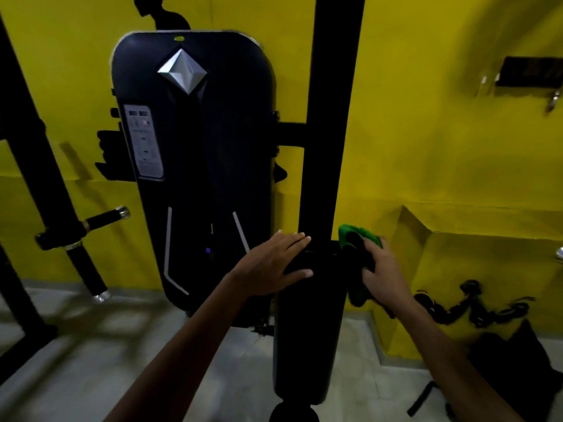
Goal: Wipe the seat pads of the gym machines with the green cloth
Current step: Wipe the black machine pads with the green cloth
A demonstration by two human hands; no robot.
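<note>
Running lengthwise from near to far, the long black seat pad (pixel 307 324) sits in the middle of the view, its narrow far end meeting a black upright post (pixel 332 117). Resting flat with fingers straight, the left hand (pixel 274 266) lies on the pad's far left edge, while the right hand (pixel 380 269) grips the bunched green cloth (pixel 358 234) at the pad's far right edge. Grey floor (pixel 91 345) lies open to the left of the pad, a yellow ledge (pixel 487 254) stands close on its right, and a dark machine panel (pixel 189 147) rises just beyond on the left.
</note>
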